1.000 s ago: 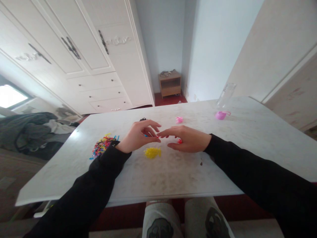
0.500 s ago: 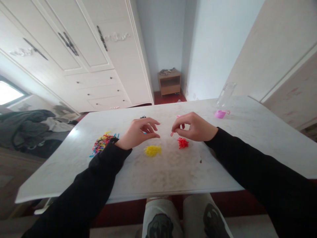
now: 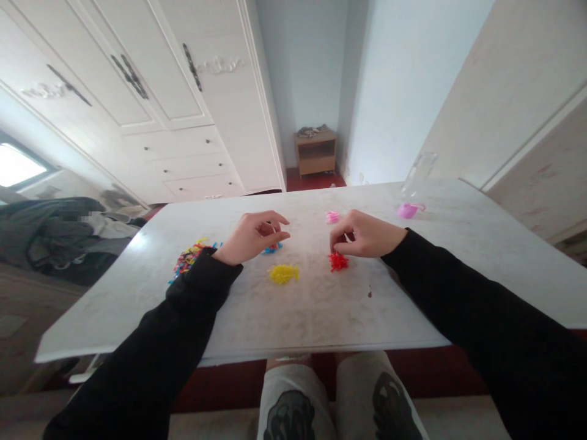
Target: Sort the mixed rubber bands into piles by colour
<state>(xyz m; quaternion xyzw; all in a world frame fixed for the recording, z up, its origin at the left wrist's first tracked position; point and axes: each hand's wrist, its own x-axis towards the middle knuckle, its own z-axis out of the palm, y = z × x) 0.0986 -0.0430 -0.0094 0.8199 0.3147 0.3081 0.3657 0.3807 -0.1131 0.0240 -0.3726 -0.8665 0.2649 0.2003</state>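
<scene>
My right hand point(image 3: 364, 234) pinches thumb and fingers together at the upper edge of a small pile of red rubber bands point(image 3: 339, 263). A red band between its fingertips blends into the pile, so its outline is hard to make out. My left hand point(image 3: 257, 235) hovers with thumb and fingers apart and nothing between them. Partly behind it lies a pile of blue rubber bands point(image 3: 271, 249). Closer to me, between the hands, is a pile of yellow rubber bands point(image 3: 283, 274). Beyond my right fingers sits a little pink pile point(image 3: 332, 217).
By my left sleeve lies a heap of mixed-colour bands point(image 3: 191, 256). At the back right of the white table point(image 3: 312, 324) are a clear bottle point(image 3: 418, 174) and a pink-purple cap point(image 3: 408, 211). A small dark speck point(image 3: 369, 293) is right of the red pile.
My right hand has moved slightly right and down with the red rubber band, onto the red pile. My left hand has shifted a little left, and the blue and pink piles show more.
</scene>
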